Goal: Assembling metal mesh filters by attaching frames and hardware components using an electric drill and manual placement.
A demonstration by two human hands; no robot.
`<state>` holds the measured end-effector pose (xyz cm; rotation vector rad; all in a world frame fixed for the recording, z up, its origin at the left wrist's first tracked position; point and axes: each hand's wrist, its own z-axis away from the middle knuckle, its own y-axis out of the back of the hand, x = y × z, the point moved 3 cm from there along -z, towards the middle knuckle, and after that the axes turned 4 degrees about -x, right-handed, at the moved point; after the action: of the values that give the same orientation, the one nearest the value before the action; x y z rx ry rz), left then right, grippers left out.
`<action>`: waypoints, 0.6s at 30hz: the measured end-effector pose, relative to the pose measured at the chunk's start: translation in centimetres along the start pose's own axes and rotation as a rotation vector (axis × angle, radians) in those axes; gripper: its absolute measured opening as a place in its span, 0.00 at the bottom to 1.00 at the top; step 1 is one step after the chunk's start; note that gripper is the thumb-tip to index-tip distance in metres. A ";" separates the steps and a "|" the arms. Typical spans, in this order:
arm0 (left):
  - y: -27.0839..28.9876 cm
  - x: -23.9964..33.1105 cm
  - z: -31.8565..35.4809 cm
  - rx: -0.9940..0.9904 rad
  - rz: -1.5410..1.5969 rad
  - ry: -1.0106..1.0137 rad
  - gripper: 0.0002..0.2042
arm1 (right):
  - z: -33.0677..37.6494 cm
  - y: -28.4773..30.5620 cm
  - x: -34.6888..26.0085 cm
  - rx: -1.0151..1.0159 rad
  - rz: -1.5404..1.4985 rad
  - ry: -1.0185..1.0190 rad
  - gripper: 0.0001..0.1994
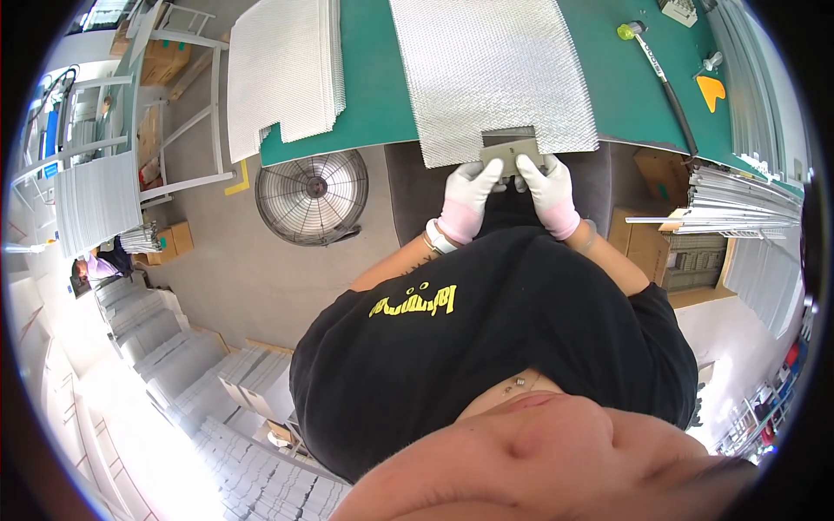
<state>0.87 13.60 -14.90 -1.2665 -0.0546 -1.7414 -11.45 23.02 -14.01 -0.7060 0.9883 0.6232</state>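
In front of me a silver expanded-mesh sheet (491, 74) lies on the green table, its near end reaching past the front edge. That end has a rectangular notch, and a small grey flat plate (510, 156) sits at it. My left hand (467, 195), in a white glove with a pink cuff, is closed on the left part of the plate. On its right part my right hand (547, 189), gloved the same way, is closed too. Both thumbs lie on the plate's upper face; the other fingers are mostly hidden beneath.
A stack of mesh sheets (285, 69) lies left on the green table (369, 87). At right are a mallet (660, 78) and an orange scraper (711, 92). A round fan (313, 195) stands below the left edge. Metal strips (730, 204) and a carton of grey parts (698, 260) are right.
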 end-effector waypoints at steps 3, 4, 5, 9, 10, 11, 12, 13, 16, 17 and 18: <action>-0.8 0.1 -0.6 -0.083 -0.014 -0.006 0.16 | 0.1 -0.5 -0.5 0.093 -0.127 0.099 0.14; -0.7 0.4 -0.7 -0.085 -0.015 -0.005 0.16 | 0.1 -0.5 -1.0 0.130 -0.247 0.110 0.14; -0.4 0.8 -0.6 -0.096 -0.100 0.010 0.16 | 0.1 -0.3 -1.4 0.168 -0.368 0.122 0.13; 0.8 0.5 -0.9 -0.181 -0.156 0.014 0.17 | -0.7 2.1 0.1 0.203 -0.147 0.029 0.13; 0.6 0.4 -0.9 -0.184 -0.157 0.016 0.17 | -0.6 1.9 -0.3 0.192 -0.119 0.009 0.13; 0.3 0.2 -0.9 -0.175 -0.081 -0.009 0.17 | -0.5 1.7 -0.3 0.195 -0.120 0.009 0.13; 0.2 0.2 -0.9 -0.166 -0.006 -0.035 0.18 | -0.4 1.6 -0.2 0.209 -0.137 0.003 0.14; 0.2 0.1 -0.9 -0.168 -0.006 -0.034 0.18 | -0.3 1.6 -0.2 0.224 -0.155 -0.002 0.14; 0.0 0.5 -0.4 -0.228 0.089 0.036 0.19 | -0.6 2.4 0.6 0.243 -0.069 -0.040 0.17; -0.7 1.3 0.1 -0.320 0.182 0.110 0.20 | -0.4 2.1 0.1 0.244 -0.069 -0.038 0.17; -1.0 2.0 0.5 -0.411 0.274 0.183 0.21 | -0.2 1.3 -0.8 0.104 -0.119 0.029 0.19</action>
<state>0.51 13.15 -12.72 -1.3216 0.5841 -1.6673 -12.88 23.54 -13.70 -0.6775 0.9911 0.4556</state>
